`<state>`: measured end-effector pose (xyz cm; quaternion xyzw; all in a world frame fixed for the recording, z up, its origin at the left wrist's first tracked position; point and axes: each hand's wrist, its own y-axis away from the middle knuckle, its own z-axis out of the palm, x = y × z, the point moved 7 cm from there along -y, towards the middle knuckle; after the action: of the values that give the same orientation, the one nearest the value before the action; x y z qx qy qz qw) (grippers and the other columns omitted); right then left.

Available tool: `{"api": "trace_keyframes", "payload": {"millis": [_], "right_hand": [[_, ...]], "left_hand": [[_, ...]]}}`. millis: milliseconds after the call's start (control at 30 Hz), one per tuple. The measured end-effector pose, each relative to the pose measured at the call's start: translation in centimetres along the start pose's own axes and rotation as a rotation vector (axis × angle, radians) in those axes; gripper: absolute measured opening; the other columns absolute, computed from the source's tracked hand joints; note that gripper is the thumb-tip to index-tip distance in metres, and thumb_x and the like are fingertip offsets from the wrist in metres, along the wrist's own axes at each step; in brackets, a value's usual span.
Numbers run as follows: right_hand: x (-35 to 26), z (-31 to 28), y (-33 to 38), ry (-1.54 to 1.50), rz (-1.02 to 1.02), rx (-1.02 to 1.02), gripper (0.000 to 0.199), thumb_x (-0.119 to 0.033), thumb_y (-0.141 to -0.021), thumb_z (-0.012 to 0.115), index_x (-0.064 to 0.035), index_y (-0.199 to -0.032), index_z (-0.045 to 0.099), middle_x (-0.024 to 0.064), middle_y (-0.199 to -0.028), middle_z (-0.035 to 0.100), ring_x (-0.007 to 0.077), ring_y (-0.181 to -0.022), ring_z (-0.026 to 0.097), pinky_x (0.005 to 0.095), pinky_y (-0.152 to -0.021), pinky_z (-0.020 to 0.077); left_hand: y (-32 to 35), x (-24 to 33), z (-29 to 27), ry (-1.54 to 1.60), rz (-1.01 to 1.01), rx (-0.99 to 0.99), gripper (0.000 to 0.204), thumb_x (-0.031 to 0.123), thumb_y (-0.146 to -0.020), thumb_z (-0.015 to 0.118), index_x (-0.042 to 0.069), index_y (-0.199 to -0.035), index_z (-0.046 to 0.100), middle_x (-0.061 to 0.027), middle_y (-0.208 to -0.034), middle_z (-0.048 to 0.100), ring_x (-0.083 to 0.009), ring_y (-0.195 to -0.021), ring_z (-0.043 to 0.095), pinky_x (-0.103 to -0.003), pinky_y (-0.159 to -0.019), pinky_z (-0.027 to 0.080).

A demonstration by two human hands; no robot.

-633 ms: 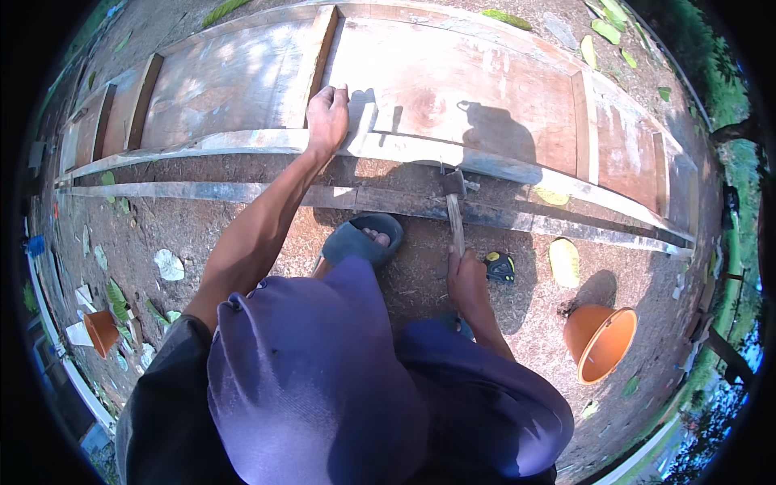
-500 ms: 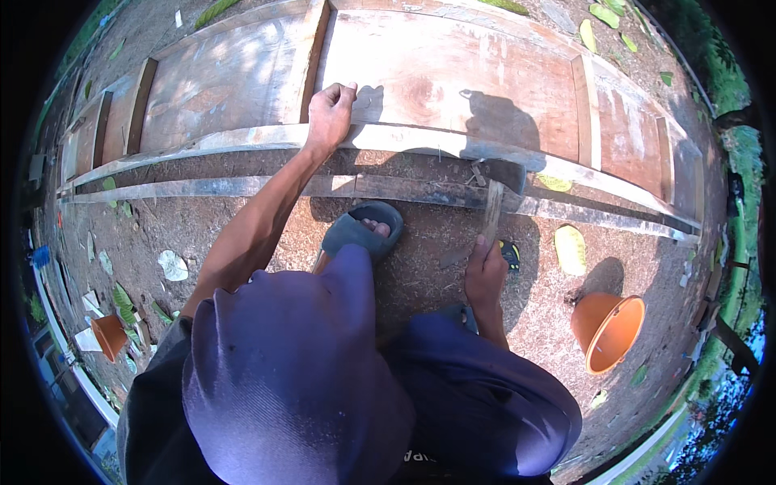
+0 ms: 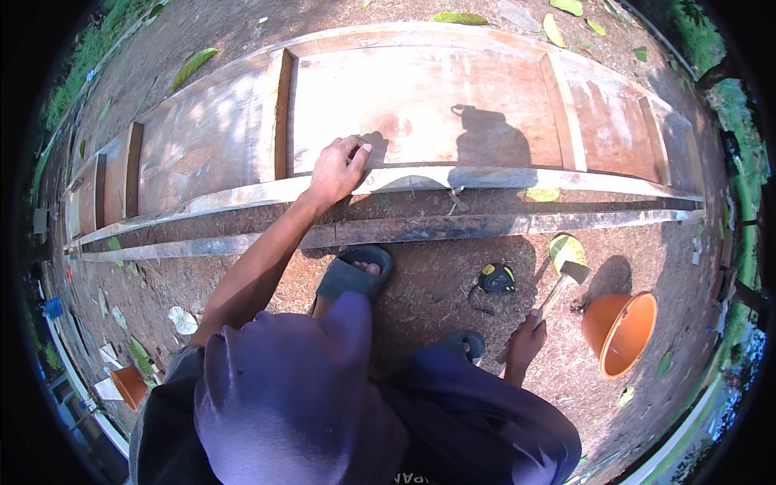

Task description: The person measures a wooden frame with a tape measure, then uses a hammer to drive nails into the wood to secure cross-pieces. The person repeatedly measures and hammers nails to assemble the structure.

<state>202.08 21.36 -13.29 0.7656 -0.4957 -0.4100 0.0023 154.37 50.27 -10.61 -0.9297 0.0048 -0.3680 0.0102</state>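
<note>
A long plywood panel (image 3: 404, 105) framed with wooden strips lies on the ground before me. My left hand (image 3: 343, 168) rests over its near edge strip (image 3: 436, 178), fingers curled together; whatever they may pinch is hidden. Out to the right, my right hand (image 3: 527, 341) grips the wooden handle of a hammer (image 3: 575, 272). The hammer's dark head points away from me, above the soil beside a yellow-green leaf (image 3: 565, 249). A black and yellow tape measure (image 3: 496, 278) lies on the ground left of the hammer.
A loose wooden batten (image 3: 420, 229) runs along the panel's near side, a narrow gap between them. An orange bucket (image 3: 619, 333) is tipped at the right; another orange bucket (image 3: 129, 386) is at far left. My sandalled foot (image 3: 356, 275) stands near the batten. Leaves are scattered about.
My right hand has swung the hammer back and right, away from the panel's edge, uncovering the tape measure. My left hand has shifted right along the edge strip. The view has tilted slightly.
</note>
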Motion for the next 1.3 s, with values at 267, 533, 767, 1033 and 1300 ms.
{"api": "trace_keyframes", "payload": {"millis": [267,533,767,1033,1300], "right_hand": [[-7.2,5.0,5.3,0.338,-0.43,-0.367,0.033,-0.03,-0.106,0.052,0.0011,-0.107,0.062,0.0183,-0.076,0.063,0.0333,-0.062,0.064,0.0431,-0.057,0.0492],[-21.2,12.6,10.8,0.771,-1.357,-0.735,0.034,-0.037,-0.104,0.058,-0.0033,-0.109,0.059,0.0174,-0.085,0.066,0.0357,-0.067,0.069,0.047,-0.056,0.0562],[-22.8,12.3,11.2,0.915,-1.497,-0.751,0.033,-0.036,-0.105,0.058,-0.004,-0.102,0.055,0.0156,-0.08,0.064,0.0302,-0.057,0.068,0.0446,-0.045,0.0536],[-28.0,7.1,2.7,0.687,-1.02,-0.319,0.033,-0.024,-0.11,0.05,0.0059,-0.1,0.059,0.0255,-0.069,0.064,0.0423,-0.056,0.065,0.05,-0.05,0.0487],[-9.8,1.5,2.4,0.318,-0.334,-0.035,0.036,-0.03,-0.109,0.051,0.0024,-0.097,0.062,0.0147,-0.067,0.056,0.0233,-0.061,0.053,0.043,-0.061,0.0423]], "left_hand": [[-0.7,-2.3,0.8,0.184,-0.239,0.112,0.038,0.032,-0.104,0.057,-0.003,-0.094,0.068,-0.0174,-0.068,0.066,-0.0295,-0.064,0.064,-0.044,-0.068,0.052],[-0.5,-4.8,-1.0,0.596,-0.444,0.169,0.037,0.028,-0.105,0.06,-0.003,-0.086,0.069,0.0032,-0.057,0.049,-0.005,-0.052,0.04,-0.027,-0.05,0.032],[-0.4,-4.4,-1.5,0.521,-0.385,0.151,0.04,0.029,-0.103,0.062,-0.005,-0.082,0.066,-0.0009,-0.062,0.049,-0.0099,-0.064,0.043,-0.032,-0.06,0.039],[0.7,-3.3,-0.9,0.506,-0.308,0.076,0.041,0.031,-0.107,0.058,-0.003,-0.085,0.065,-0.0027,-0.063,0.048,-0.0106,-0.066,0.044,-0.033,-0.06,0.04],[1.6,9.9,-4.2,0.65,0.028,0.035,0.034,0.027,-0.11,0.053,0.004,-0.087,0.06,0.0042,-0.065,0.053,-0.0038,-0.061,0.047,-0.024,-0.055,0.039]]}}
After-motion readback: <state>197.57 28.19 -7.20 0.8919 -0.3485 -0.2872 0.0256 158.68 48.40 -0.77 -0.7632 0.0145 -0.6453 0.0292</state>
